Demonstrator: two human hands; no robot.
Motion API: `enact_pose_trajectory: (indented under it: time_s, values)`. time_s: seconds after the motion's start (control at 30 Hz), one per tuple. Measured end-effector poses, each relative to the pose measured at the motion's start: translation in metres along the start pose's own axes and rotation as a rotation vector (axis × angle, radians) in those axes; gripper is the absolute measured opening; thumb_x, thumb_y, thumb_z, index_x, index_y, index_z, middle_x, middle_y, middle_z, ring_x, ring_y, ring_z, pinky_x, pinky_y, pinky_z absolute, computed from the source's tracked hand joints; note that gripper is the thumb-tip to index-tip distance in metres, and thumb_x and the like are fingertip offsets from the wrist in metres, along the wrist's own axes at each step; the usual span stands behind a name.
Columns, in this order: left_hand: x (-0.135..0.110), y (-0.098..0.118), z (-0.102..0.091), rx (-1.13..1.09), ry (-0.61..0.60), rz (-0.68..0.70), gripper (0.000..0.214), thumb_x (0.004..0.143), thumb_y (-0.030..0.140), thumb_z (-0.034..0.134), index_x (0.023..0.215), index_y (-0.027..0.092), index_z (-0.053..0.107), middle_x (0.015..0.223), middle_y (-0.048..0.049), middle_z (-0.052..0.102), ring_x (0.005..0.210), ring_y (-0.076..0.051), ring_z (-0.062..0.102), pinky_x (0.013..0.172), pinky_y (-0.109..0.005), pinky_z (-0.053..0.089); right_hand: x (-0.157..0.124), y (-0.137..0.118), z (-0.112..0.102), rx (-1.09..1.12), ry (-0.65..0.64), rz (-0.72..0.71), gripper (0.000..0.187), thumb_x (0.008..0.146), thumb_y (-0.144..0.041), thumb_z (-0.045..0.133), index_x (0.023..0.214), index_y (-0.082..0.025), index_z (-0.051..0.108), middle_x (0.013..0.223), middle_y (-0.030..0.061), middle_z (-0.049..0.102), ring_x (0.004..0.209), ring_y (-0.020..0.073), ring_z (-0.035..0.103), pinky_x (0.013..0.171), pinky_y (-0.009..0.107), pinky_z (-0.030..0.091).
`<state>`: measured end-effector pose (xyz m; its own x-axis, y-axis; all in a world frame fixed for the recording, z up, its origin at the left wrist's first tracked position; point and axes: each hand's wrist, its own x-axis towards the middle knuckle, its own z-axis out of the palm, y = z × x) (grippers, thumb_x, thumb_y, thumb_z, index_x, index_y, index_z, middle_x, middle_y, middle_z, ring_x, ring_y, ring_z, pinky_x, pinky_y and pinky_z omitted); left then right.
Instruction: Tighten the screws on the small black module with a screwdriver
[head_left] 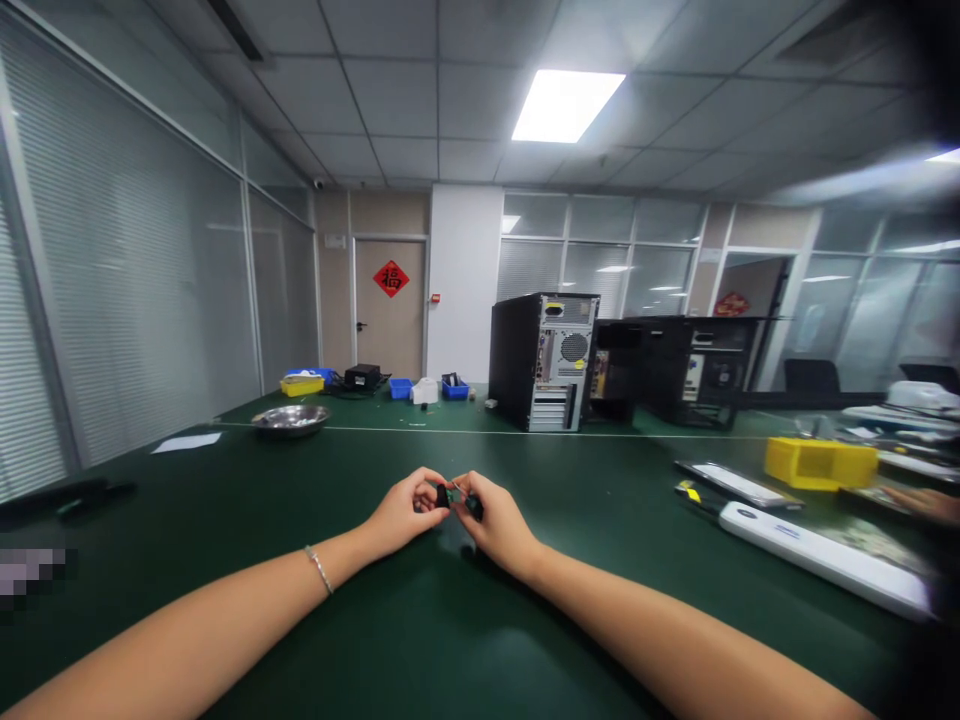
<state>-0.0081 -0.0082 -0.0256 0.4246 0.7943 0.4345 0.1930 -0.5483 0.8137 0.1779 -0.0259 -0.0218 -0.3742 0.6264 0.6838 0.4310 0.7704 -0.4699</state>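
Over the middle of the green table [337,620] my two hands meet. My left hand [409,510], with a silver bracelet on its wrist, pinches a small black part [442,496] between thumb and fingers. Closed close beside it, my right hand [499,525] grips a small dark object [474,507]. Something thin and light-coloured shows between the fingertips, near the black part. Both items are too small and too covered by fingers to tell their kind.
A metal bowl [291,420] and a white sheet [186,442] lie at left. Computer towers [559,365] stand at the back, near blue bins [401,389]. On the right are a white power strip [817,560], a yellow bin [820,463] and another person's hand [926,503].
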Motion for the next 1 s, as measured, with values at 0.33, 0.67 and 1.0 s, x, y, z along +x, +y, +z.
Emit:
enact_pose_trajectory:
  time_s: [0.33, 0.67, 1.0]
  values:
    - [-0.006, 0.009, 0.002, 0.248, 0.033, 0.037, 0.028, 0.072, 0.021, 0.069, 0.097, 0.018, 0.056, 0.071, 0.0026, 0.062, 0.068, -0.013, 0.057, 0.068, -0.027, 0.046, -0.003, 0.005, 0.002, -0.052, -0.049, 0.025, 0.011, 0.079, -0.012, 0.054, 0.082, -0.021, 0.050, 0.090, 0.0026, 0.066, 0.079, 0.0164, 0.060, 0.073, 0.026, 0.045]
    - [0.002, 0.000, -0.001, -0.322, -0.054, -0.178, 0.045, 0.070, 0.041, 0.074, 0.100, 0.015, 0.054, 0.082, -0.0044, 0.071, 0.071, -0.017, 0.067, 0.071, -0.033, 0.052, -0.003, 0.002, 0.002, -0.031, -0.043, -0.035, 0.005, 0.086, -0.017, 0.052, 0.085, -0.022, 0.051, 0.100, 0.0035, 0.067, 0.088, 0.0167, 0.063, 0.077, 0.027, 0.047]
    - [0.004, -0.002, -0.005, -0.198, 0.041, -0.106, 0.041, 0.080, 0.040, 0.061, 0.110, 0.013, 0.061, 0.084, -0.0051, 0.067, 0.074, -0.016, 0.062, 0.075, -0.031, 0.049, -0.001, 0.000, -0.003, 0.028, 0.004, -0.055, 0.008, 0.084, -0.014, 0.052, 0.087, -0.021, 0.052, 0.109, 0.0058, 0.065, 0.094, 0.0171, 0.062, 0.083, 0.029, 0.047]
